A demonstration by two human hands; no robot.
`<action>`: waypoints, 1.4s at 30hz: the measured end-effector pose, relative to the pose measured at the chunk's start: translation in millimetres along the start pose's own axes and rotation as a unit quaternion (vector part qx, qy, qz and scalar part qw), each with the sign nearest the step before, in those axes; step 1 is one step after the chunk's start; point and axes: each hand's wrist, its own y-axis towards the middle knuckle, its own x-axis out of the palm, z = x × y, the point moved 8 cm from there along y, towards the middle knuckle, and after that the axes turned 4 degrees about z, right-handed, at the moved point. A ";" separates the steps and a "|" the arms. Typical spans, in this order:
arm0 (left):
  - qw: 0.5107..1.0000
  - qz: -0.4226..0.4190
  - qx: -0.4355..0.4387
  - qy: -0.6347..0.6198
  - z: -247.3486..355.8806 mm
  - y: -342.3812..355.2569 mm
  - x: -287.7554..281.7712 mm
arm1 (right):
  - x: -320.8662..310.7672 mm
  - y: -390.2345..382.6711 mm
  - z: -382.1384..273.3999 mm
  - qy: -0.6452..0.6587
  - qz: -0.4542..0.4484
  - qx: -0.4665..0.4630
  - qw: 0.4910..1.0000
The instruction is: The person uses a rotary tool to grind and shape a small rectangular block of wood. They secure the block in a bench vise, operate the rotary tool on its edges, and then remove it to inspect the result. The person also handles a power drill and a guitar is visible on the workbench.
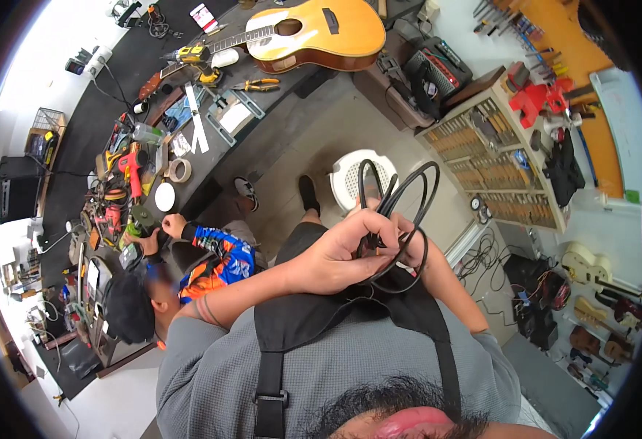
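Observation:
My left hand [339, 252] is closed around a bundle of black cable [398, 197], coiled in several loops that rise above my fist. My right hand [413, 245] sits just behind the coil, fingers wrapped on the same loops and partly hidden by them. Both hands are held together in front of my chest, over a black apron strap [273, 366]. Below the coil stands a white plastic stool [350, 179] on the grey floor.
Another person [189, 271] in a bright patterned shirt sits at my left by a cluttered black workbench [116, 110] with power tools, tape and an acoustic guitar [321, 33]. A tool rack [496, 154] and an amplifier [438, 69] stand at the right; guitar bodies [591, 271] lie lower right.

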 end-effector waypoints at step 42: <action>0.405 0.779 0.478 0.011 89.8 27.4 -243.8 | -220.9 351.1 -357.6 -0.744 -0.342 -0.144 0.556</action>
